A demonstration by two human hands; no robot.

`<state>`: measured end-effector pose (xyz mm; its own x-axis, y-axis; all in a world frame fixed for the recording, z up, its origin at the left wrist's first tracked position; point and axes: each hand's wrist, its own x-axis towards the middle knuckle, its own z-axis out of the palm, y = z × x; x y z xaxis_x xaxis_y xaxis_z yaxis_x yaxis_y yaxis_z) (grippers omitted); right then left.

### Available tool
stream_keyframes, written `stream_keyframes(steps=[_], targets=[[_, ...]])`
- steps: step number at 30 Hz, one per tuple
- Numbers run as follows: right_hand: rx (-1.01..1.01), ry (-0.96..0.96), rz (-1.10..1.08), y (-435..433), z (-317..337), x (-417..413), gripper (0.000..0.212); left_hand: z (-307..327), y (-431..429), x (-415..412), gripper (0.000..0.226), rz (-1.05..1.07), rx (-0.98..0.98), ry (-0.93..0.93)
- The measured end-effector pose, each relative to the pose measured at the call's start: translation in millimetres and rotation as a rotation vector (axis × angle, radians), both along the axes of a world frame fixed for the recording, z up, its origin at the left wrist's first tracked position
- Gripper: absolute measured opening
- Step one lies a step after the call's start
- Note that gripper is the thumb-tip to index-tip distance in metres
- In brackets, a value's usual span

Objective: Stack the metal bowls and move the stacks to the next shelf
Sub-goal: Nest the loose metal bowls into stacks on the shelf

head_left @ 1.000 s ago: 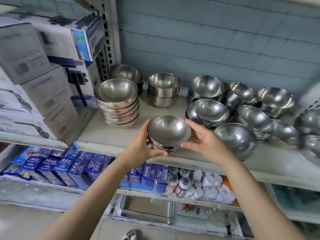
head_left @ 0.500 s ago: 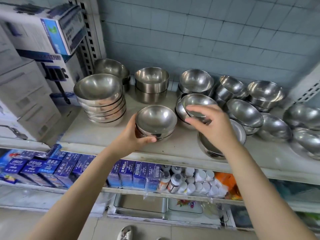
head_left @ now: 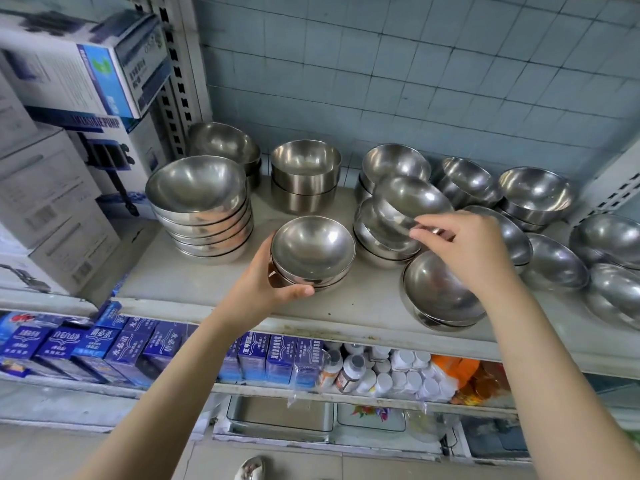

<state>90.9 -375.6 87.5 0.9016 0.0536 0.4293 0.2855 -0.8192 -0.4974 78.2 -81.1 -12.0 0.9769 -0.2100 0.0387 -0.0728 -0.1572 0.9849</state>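
Many shiny metal bowls stand on a white shelf [head_left: 194,285]. My left hand [head_left: 266,285] grips the left side of a short stack of small bowls [head_left: 313,251] resting on the shelf near its front. My right hand [head_left: 467,247] pinches the near rim of a tilted bowl [head_left: 408,199] that lies on top of a small pile [head_left: 381,244] just right of the stack. A taller stack of wide bowls [head_left: 201,209] stands at the left. More loose and nested bowls [head_left: 536,195] crowd the right and back of the shelf.
Stacked cardboard boxes [head_left: 52,188] fill the neighbouring shelf at the left, behind a perforated upright [head_left: 173,81]. A tiled wall backs the shelf. Below, blue cartons [head_left: 104,348] and white bottles [head_left: 381,372] sit on a lower shelf. A wide bowl [head_left: 440,292] lies near the front edge.
The small stack came down from between both hands onto the shelf. My right hand let go of it, moved right and took the tilted bowl's rim. My left hand stayed on the stack.
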Motion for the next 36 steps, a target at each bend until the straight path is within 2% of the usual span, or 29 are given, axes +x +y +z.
stream_keyframes(steps=[5,10,23,27,30,32,34,36], targets=[[0.011,-0.088,0.309,43,2,-12,0.016,4,0,-1,0.092,-0.017,-0.012,-0.006],[-0.051,0.019,0.474,73,-24,-9,0.017,4,2,-2,0.092,-0.029,-0.051,-0.011],[-0.014,0.083,0.474,74,-39,-2,0.02,-1,2,4,0.097,-0.003,-0.045,-0.016],[0.01,0.148,0.47,71,-35,-6,0.033,-4,3,1,0.096,-0.003,-0.051,-0.014],[0.094,0.082,0.326,57,-23,-4,0.043,-4,2,2,0.096,-0.005,-0.064,-0.008],[0.031,0.047,0.192,44,-18,3,0.045,-3,2,2,0.096,-0.003,-0.074,-0.004],[-0.09,0.158,0.097,32,-20,11,0.04,-3,2,2,0.094,0.005,-0.081,-0.013],[-0.158,0.307,0.09,25,-25,16,0.025,-2,2,1,0.092,0.015,-0.082,-0.021]])
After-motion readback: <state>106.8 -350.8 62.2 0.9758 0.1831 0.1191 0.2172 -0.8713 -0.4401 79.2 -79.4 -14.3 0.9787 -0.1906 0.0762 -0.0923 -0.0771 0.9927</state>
